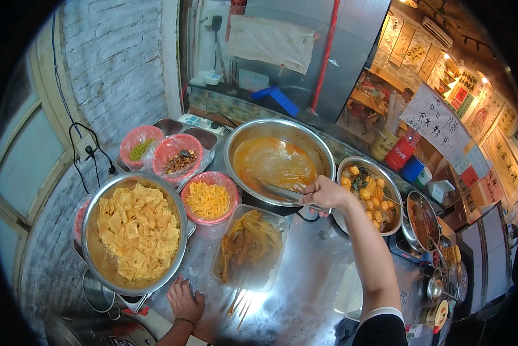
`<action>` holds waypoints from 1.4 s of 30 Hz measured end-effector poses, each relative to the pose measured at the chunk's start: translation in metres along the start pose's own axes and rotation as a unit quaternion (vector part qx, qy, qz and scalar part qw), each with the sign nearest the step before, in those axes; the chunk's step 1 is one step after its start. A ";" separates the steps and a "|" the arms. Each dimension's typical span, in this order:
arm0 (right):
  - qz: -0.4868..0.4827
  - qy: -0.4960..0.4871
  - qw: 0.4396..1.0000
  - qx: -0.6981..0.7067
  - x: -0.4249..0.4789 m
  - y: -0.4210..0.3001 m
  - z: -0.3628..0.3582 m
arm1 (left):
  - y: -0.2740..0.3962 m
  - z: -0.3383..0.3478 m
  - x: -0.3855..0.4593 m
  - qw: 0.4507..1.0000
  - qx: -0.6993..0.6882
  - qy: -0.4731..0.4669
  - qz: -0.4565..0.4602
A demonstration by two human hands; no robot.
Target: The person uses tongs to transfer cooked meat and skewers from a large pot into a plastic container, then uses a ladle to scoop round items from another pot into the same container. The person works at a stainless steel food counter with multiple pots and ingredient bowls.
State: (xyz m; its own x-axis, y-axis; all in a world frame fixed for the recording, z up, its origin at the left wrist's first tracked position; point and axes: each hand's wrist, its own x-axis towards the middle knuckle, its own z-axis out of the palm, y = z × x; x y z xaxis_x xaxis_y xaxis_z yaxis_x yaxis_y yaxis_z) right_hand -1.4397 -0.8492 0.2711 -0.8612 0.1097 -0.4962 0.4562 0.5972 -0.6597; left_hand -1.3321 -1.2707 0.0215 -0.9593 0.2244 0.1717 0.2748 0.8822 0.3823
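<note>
My right hand grips metal tongs, whose tips reach into the orange-brown broth of a large steel pot. Whether anything is between the tips cannot be told. My left hand rests with fingers apart on the front edge of the steel counter, holding nothing. Just right of it, a clear plastic tub contains glossy brown skewered food, with wooden sticks poking out toward me. A wide steel bowl piled with fried yellow sheet pieces stands beyond my left hand.
Plastic-lined pink bowls hold yellow shreds, nuts and chopped greens. Right of my forearm are a pot of tofu puffs and a pan of red sauce. A glass screen rises behind; power cords hang left.
</note>
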 end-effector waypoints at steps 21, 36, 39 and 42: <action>0.003 0.214 0.975 -0.055 0.049 0.020 0.016 | 0.000 0.002 0.000 1.000 -0.005 -0.001 -0.002; -0.026 0.050 0.966 0.251 0.046 0.008 0.041 | -0.002 0.002 -0.001 1.000 0.002 -0.004 -0.003; -0.043 0.046 0.959 0.278 0.042 0.018 0.035 | -0.001 0.001 0.000 1.000 0.003 -0.014 -0.011; -0.041 0.102 0.957 0.268 0.030 0.018 0.023 | 0.000 0.000 0.000 1.000 0.002 -0.016 -0.015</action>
State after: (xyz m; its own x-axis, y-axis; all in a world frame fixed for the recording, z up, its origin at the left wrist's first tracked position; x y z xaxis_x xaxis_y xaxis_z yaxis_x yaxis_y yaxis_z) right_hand -1.4524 -0.8534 0.2311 -0.9003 0.2651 -0.3453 0.3867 0.1228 -0.9140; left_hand -1.3318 -1.2713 0.0214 -0.9685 0.2117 0.1309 0.2464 0.8901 0.3834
